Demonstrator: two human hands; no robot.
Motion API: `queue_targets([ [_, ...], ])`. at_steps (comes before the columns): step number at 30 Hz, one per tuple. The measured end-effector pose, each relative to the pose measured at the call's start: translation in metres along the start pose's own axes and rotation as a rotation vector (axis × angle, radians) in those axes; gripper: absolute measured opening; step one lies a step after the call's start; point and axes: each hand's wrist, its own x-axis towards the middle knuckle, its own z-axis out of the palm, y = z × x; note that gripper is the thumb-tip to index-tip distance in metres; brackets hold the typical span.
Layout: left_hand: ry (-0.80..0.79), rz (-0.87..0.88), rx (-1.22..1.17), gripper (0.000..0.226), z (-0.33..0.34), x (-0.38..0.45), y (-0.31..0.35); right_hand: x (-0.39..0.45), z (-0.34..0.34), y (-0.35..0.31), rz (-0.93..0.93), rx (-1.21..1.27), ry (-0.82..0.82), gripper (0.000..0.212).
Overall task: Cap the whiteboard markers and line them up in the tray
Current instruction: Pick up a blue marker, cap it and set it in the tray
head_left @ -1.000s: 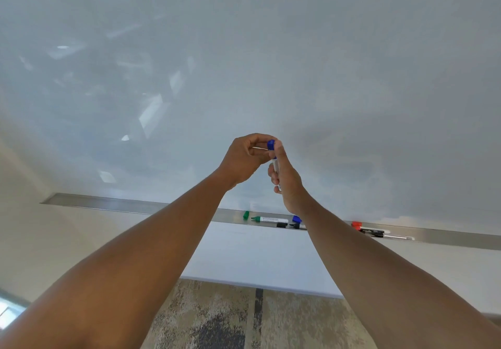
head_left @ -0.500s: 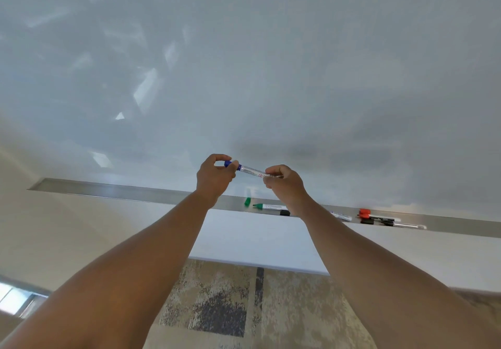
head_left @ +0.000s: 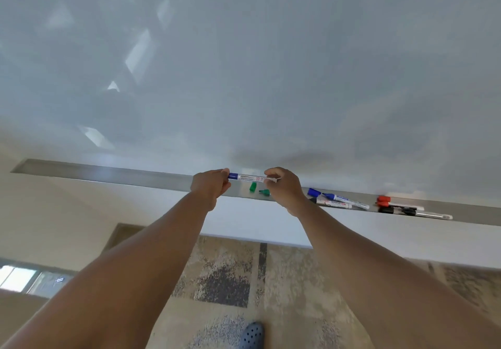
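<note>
Whiteboard (head_left: pixel 271 64): glossy and pale, it fills the upper part of the view and carries faint window reflections.
Floor (head_left: pixel 225 281): mottled beige and grey carpet, with the toe of a blue perforated shoe (head_left: pixel 252 335) at the bottom edge.
Tray (head_left: pixel 108 176): a long metal ledge along the board's lower edge, running left to right.
Left hand (head_left: pixel 210 186): its grip is shut around the blue cap end of the marker.
Right hand (head_left: pixel 282 188): fingers pinched tight on the marker's other end.
Blue marker (head_left: pixel 248 178): capped, held level between both hands just above the tray.
Markers to the right: 1 blue marker (head_left: pixel 344 199) and 1 black-tipped one (head_left: pixel 334 204) lie side by side; farther right, a red marker (head_left: pixel 400 206) and a black one (head_left: pixel 417 212).
Loose blue cap (head_left: pixel 314 192): in the tray just beside the right wrist.
Green pieces: a loose green cap (head_left: pixel 253 187) and a green marker tip (head_left: pixel 264 192) lie in the tray below the held marker.
</note>
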Motion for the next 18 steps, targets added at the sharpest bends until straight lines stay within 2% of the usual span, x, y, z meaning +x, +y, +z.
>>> queue_targets([
  [4, 0.039, -0.146, -0.098, 0.013, 0.000, 0.014, -0.009, 0.011, 0.010, 0.016, 0.008, -0.043, -0.007, 0.022],
  [7, 0.039, -0.166, -0.090, 0.011, 0.003, 0.029, -0.019, 0.018, 0.017, 0.027, -0.010, -0.105, -0.022, 0.019],
  [11, -0.015, -0.103, -0.089, 0.018, 0.009, 0.043, -0.028, 0.024, 0.022, 0.038, -0.035, -0.200, -0.041, 0.019],
  [15, 0.018, -0.101, 0.025, 0.018, 0.013, 0.056, -0.037, 0.029, 0.028, 0.049, -0.067, -0.302, -0.067, 0.016],
  [18, 0.129, -0.069, 0.277, 0.014, 0.015, 0.056, -0.039, 0.033, 0.032, 0.056, -0.079, -0.341, -0.057, 0.016],
])
